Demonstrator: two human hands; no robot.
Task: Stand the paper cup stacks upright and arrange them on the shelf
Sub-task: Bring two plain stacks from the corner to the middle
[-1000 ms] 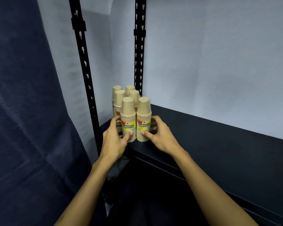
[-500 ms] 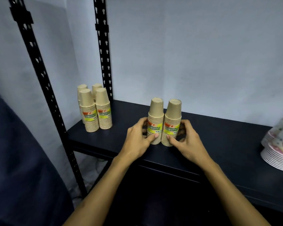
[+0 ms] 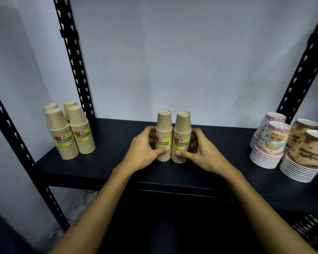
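Observation:
Two tan paper cup stacks stand upright side by side at the middle of the dark shelf (image 3: 106, 167). My left hand (image 3: 143, 151) grips the left stack (image 3: 164, 131), thumb across its front. My right hand (image 3: 202, 153) grips the right stack (image 3: 182, 132) the same way. Both stacks carry yellow-green labels and touch each other. Several more tan stacks (image 3: 70, 132) stand upright in a cluster at the shelf's left end.
Patterned cup stacks stand at the right end: pink-and-white ones (image 3: 270, 143) and brown ones (image 3: 305, 153). Black perforated uprights (image 3: 73, 57) frame the shelf on the left and right (image 3: 305, 59). A pale wall closes the back.
Both hands slid the two front stacks rightward, away from the left cluster to the shelf's middle. The view swung right, bringing the patterned stacks into sight.

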